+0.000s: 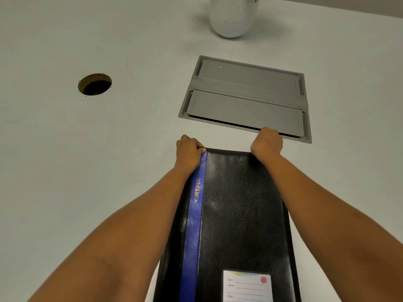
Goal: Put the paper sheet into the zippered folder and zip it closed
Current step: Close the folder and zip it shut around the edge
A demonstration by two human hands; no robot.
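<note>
A black leather-look zippered folder [239, 205] with a blue stripe and gold lettering lies flat on the white table, its far short edge away from me. A white name label sits on its near right corner. My left hand [189, 150] is closed on the far left corner, thumb and fingers pinched at the edge. On the far right corner my right hand [267, 142] is curled shut over the edge. The paper sheet is not visible. I cannot make out the zip pull under the fingers.
A grey recessed cable hatch [246, 99] with two flaps lies in the table just beyond the folder. A round cable hole [95, 84] is at the far left. A white speckled vase [232, 16] stands at the far edge.
</note>
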